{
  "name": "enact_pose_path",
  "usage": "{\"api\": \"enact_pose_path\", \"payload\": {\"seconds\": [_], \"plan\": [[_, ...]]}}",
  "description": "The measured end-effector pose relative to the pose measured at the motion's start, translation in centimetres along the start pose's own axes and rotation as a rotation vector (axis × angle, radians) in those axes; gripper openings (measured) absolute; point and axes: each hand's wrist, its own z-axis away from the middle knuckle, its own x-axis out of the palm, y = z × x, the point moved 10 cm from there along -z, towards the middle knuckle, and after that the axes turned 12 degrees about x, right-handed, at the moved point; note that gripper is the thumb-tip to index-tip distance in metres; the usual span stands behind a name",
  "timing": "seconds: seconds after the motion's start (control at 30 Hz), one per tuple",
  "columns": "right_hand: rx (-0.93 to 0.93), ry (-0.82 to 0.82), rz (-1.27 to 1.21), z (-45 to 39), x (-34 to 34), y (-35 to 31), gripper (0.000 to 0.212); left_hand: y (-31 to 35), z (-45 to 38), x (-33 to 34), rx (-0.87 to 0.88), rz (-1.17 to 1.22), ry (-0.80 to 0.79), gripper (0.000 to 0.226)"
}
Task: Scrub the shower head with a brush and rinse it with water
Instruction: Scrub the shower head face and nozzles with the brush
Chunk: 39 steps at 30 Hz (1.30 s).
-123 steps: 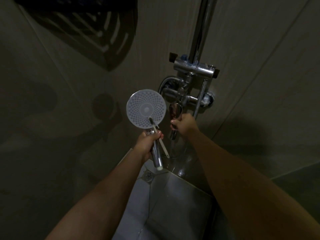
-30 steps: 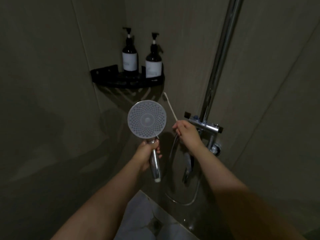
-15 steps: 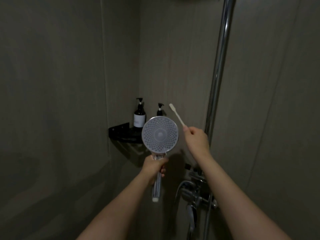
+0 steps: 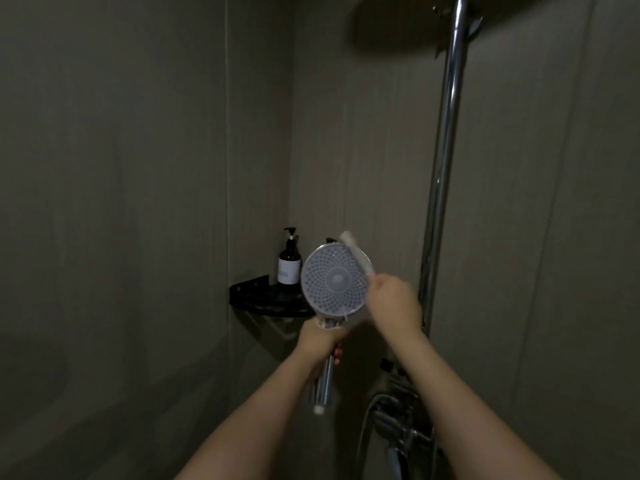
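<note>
Your left hand (image 4: 320,341) is clamped around the chrome handle of the shower head (image 4: 334,280), just under the round face, and holds it upright in front of the corner shelf (image 4: 251,292). The perforated face is turned toward you. Your right hand (image 4: 393,299) is closed on the handle of the brush (image 4: 356,252), a slim pale tool like a toothbrush, whose head lies blurred over the upper right rim of the face; contact there looks likely but cannot be confirmed.

Handling assessment: the shower head appears rigid and fairly light, its face plastic and its handle polished metal (likely slick once wet). Keep hold on the handle close to the neck, where scrubbing pressure twists it least. The brush is thin and probably flexes, so grip it short for firmer strokes.

No water shows on the face; rinsing is not yet done. The mixer valve (image 4: 403,415) sits below your right forearm, beside the riser pipe (image 4: 445,150).
</note>
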Motion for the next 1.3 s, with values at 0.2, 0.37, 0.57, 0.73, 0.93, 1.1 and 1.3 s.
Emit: {"api": "enact_pose_path", "payload": {"seconds": [0.2, 0.37, 0.57, 0.73, 0.93, 1.1, 1.3], "plan": [[-0.075, -0.078, -0.027, 1.2, 1.3, -1.3, 0.041, -0.5, 0.2, -1.2, -0.026, 0.023, 0.01, 0.024], [-0.055, -0.156, 0.153, 1.3, 3.3, -1.1, 0.038, -0.1, 0.4, -1.8, -0.022, 0.022, 0.023, 0.026], [0.035, -0.14, 0.053, 0.4, 2.4, -0.5, 0.039, 0.0, 0.9, -2.0, -0.021, 0.017, 0.023, 0.024], [0.005, -0.159, 0.097, 0.8, 3.0, -0.6, 0.039, 0.5, 1.0, -2.1, -0.014, -0.002, 0.015, 0.023], [-0.018, -0.215, 0.064, 1.6, 3.3, -0.8, 0.038, 0.7, 1.0, -2.1, -0.003, -0.026, -0.003, 0.021], [-0.04, -0.208, 0.088, 1.5, 3.3, -1.2, 0.038, 0.6, 0.9, -2.2, -0.003, -0.037, 0.0, 0.019], [-0.072, -0.211, 0.046, 1.7, 1.9, -2.3, 0.039, 0.8, 1.0, -2.5, 0.014, -0.031, 0.01, 0.018]]}}
